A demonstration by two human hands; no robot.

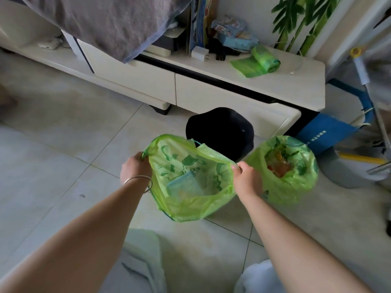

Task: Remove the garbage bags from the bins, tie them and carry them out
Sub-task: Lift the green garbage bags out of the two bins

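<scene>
A green garbage bag (191, 204) hangs open above the tiled floor, with a bluish packet and other rubbish inside. My left hand (135, 169) grips its rim on the left side. My right hand (246, 176) pinches the rim on the right side, so the mouth is stretched wide between them. Just behind the bag stands a black bin (220, 132) with no liner in it. A second green garbage bag (284, 168), open and full of rubbish, sits on the floor to the right.
A low white cabinet (211, 92) runs along the back, with a roll of green bags (262, 60) on top. A blue bag (323, 134) and a yellow-handled tool (359, 158) lie at the right. A grey cloth (105, 20) hangs at top left.
</scene>
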